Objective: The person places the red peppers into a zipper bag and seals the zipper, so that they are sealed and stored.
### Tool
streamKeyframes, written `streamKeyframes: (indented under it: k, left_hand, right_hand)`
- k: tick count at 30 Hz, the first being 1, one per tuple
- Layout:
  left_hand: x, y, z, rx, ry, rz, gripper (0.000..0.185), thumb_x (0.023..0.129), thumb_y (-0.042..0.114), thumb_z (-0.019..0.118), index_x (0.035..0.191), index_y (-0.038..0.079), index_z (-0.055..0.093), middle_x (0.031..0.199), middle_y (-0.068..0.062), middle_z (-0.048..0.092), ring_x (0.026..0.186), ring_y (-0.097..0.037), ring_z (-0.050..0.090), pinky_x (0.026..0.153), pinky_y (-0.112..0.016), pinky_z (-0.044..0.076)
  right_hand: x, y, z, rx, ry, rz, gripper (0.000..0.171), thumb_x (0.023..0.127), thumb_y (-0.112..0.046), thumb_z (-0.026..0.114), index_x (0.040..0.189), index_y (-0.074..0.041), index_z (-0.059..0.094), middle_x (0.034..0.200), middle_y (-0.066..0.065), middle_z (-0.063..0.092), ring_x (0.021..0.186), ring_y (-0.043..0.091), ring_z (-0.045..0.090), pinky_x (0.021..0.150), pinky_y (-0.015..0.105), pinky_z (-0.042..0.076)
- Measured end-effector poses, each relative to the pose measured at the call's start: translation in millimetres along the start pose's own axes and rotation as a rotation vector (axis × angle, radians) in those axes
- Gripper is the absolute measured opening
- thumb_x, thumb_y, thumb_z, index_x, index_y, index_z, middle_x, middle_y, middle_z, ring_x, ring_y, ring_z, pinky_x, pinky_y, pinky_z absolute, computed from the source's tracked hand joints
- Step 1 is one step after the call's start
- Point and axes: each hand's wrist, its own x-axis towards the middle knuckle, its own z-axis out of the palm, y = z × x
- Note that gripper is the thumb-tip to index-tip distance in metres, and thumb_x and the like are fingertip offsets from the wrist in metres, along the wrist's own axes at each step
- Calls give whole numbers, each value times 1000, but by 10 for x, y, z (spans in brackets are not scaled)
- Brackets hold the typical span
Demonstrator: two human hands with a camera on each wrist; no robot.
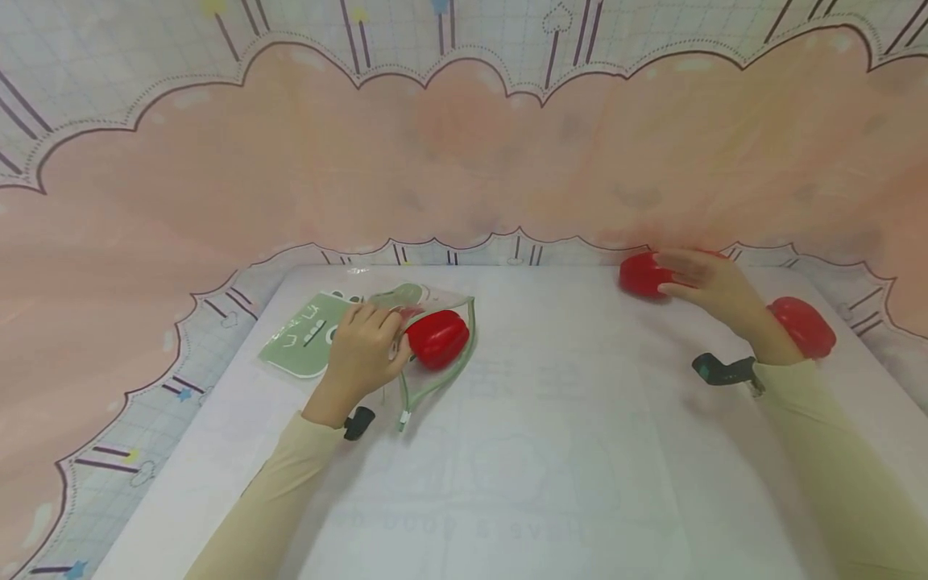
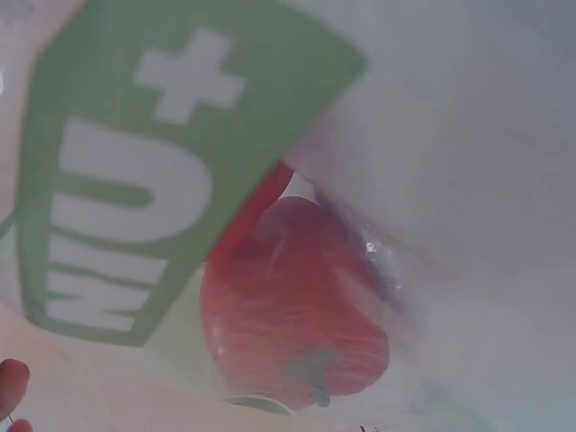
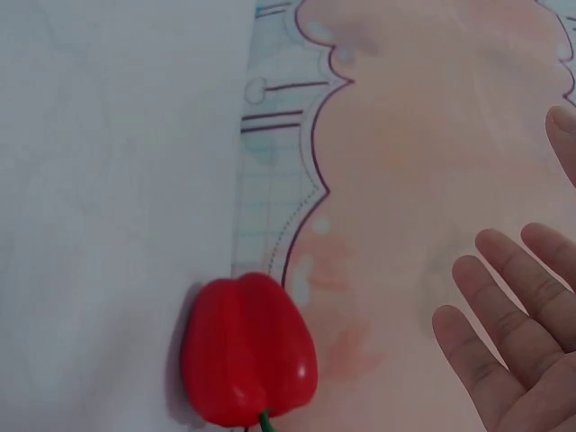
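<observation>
My left hand [image 1: 368, 348] grips the rim of a clear plastic drawstring bag [image 1: 296, 342] with green print and a green cord. A red bell pepper [image 1: 438, 340] lies at the mouth of this bag, just right of my fingers. Through the film in the left wrist view, a red bell pepper [image 2: 297, 297] shows beside the green print, with more red behind it. At the far right, my right hand [image 1: 699, 282] has its fingers extended over another red bell pepper [image 1: 640, 276], hiding part of it. Those fingers look spread and relaxed in the right wrist view.
A further red bell pepper [image 1: 803, 326] rests behind my right forearm, near the table's right edge. The white table [image 1: 551, 451] meets a patterned peach cloth [image 1: 464, 161] along its back. Dark wrist cameras [image 1: 723, 370] sit at both sleeves.
</observation>
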Motion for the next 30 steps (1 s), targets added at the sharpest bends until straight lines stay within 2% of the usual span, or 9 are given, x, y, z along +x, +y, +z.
streamKeyframes:
  k: [2,5,15,17,20,23,26,28,30]
  left_hand:
    - [-1,7,-7,-1,-2,0,12,76,14,57,69,5,51,62,-7,56,70,-26,55,79,-44,48]
    - [3,19,-17,0,9,6,12,76,13,58,69,5,52,61,-7,56,69,-26,55,78,-44,49]
    - [-6,24,36,32,83,22,11,75,10,57,67,4,51,59,-8,55,64,-27,53,70,-41,47]
    - [-2,28,46,45,96,21,11,75,10,56,68,4,51,60,-9,56,63,-27,53,69,-40,46]
    - [3,36,54,59,105,14,10,75,10,57,69,3,52,61,-10,57,63,-28,53,69,-40,46]
    - [0,39,56,63,98,0,10,75,10,58,70,2,53,63,-11,58,64,-28,54,70,-40,47]
    - [-4,43,50,64,87,-13,10,75,10,59,71,2,53,64,-11,60,66,-29,55,71,-41,48]
    - [-3,46,48,64,85,-22,10,75,10,58,71,3,53,65,-11,60,66,-29,55,71,-41,48]
    - [3,49,47,62,89,-26,10,76,10,57,71,3,53,66,-11,60,67,-29,55,70,-41,47]
  right_hand:
    - [-27,34,-37,-21,-3,29,61,88,-22,63,142,-11,39,144,15,42,127,31,43,76,-3,36]
    - [-86,67,-89,-28,1,69,62,88,-27,62,143,-12,37,145,16,40,130,38,40,74,-4,34]
    - [-284,215,-161,14,61,128,63,89,-29,62,144,-13,37,145,19,40,129,30,43,76,-3,38]
    - [-316,258,-182,13,69,137,62,89,-29,61,144,-11,36,144,18,41,126,24,46,76,-3,38]
    - [-367,322,-215,6,97,140,61,89,-28,62,142,-10,39,142,11,46,116,0,48,75,-4,37]
    - [-406,399,-249,-13,124,129,58,89,-28,62,140,-9,42,138,2,50,102,-20,41,76,-4,35]
    - [-448,466,-288,-24,121,142,58,90,-30,60,141,-10,41,141,3,48,105,-22,40,80,-2,36]
    - [-479,511,-314,-57,112,161,59,91,-34,58,143,-14,39,145,5,45,110,-22,38,92,6,37]
    - [-510,557,-335,-56,108,170,60,91,-36,56,144,-15,37,145,0,44,111,-22,37,93,6,37]
